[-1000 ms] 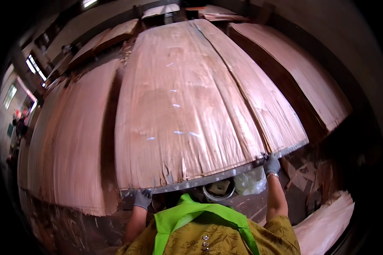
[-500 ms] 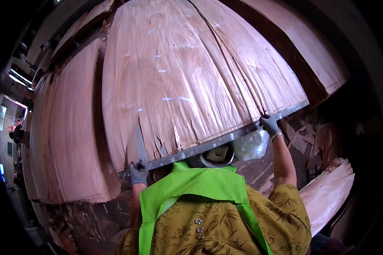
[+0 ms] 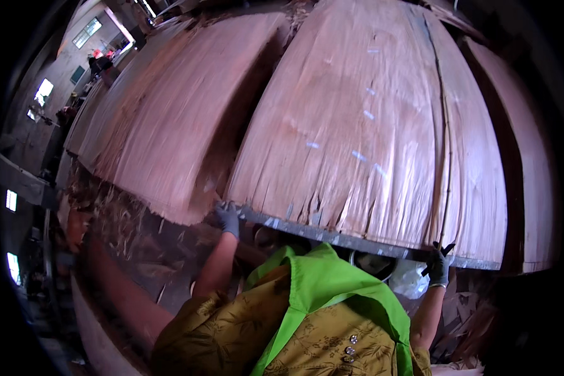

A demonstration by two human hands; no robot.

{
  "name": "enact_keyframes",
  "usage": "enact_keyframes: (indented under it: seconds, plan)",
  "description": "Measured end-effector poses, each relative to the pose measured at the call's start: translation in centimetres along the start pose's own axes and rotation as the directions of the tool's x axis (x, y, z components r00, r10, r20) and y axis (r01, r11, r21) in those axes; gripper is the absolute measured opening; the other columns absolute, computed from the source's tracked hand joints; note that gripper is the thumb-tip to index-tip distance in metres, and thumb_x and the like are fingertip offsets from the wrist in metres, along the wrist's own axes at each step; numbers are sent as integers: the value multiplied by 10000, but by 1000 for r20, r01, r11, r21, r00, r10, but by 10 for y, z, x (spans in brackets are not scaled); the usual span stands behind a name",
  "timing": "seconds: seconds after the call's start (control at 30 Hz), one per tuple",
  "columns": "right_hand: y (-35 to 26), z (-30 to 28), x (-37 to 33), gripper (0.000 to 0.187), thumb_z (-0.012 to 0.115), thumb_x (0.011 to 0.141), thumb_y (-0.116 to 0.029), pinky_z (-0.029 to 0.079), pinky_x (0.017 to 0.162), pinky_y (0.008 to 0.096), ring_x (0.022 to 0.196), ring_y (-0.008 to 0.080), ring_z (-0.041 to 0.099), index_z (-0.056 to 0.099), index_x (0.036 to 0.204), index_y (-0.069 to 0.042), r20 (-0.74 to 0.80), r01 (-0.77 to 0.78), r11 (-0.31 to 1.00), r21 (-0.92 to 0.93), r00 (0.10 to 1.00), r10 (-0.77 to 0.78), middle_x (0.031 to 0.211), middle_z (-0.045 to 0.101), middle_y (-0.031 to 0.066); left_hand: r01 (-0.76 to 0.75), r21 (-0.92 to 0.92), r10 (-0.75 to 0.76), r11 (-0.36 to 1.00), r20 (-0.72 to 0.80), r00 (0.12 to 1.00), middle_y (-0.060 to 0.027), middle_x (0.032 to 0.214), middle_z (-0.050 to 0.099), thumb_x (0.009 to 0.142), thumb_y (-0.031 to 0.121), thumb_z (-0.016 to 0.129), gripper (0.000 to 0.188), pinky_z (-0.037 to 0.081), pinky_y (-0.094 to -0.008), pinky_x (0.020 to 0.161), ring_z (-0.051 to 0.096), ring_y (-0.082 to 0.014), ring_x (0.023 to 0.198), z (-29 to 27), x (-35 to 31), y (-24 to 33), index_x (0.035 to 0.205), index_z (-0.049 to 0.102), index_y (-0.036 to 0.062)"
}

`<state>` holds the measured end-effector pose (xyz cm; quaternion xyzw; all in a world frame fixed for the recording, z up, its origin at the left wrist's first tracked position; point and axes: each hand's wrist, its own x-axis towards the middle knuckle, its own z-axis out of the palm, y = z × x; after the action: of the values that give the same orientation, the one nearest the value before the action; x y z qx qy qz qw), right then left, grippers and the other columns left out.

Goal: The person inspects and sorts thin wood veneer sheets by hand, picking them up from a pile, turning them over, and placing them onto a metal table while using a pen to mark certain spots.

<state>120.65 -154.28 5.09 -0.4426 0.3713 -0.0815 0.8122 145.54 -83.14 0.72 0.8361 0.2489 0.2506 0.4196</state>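
Note:
A large pale pink-brown wood veneer sheet lies on a board with a grey edge. Small whitish tape pieces dot its surface, and splits run up from its near edge. My left hand, in a grey glove, is closed at the near left corner of the sheet, fingers curled over it. At the near edge on the right, my gloved right hand is closed around a thin dark object, too unclear to name. A long dark gap with a narrow strip runs up the sheet above it.
More veneer stacks stand to the left and right, with dark gaps between. Beneath the near edge are a round metal-rimmed container and a clear plastic bag. Veneer scraps litter the floor. A person is far left.
My view has turned left, so the sheet and both hands appear farther right. The dark object at my right hand shows more plainly. My left hand stays at the corner.

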Motion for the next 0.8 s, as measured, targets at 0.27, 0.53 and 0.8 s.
enact_keyframes:
  seconds: [0.27,0.53,0.8]
  plan:
    - [4,-65,58,122,611,702,-20,421,561,268,618,106,510,639,821,-13,-211,307,644,-701,773,-598,695,589,7,178,356,-286,918,278,917,-260,1181,536,658,363,740,740,431,-413,917,537,-359,1089,41,30,85,1228,465,-22]
    - [-20,0,37,145,611,623,-23,437,589,325,638,180,582,611,760,24,-311,94,564,-820,754,-579,683,626,108,-119,-22,120,993,85,989,-201,934,653,638,147,737,423,484,-390,756,635,-334,863,51,57,61,994,604,-37]
    - [-31,91,-35,177,618,678,-112,467,653,368,722,318,633,625,825,-15,-354,-142,364,-921,695,-626,751,635,188,57,261,-132,964,280,951,-242,988,631,656,213,766,476,487,-420,765,621,-379,894,6,81,26,995,598,-76]
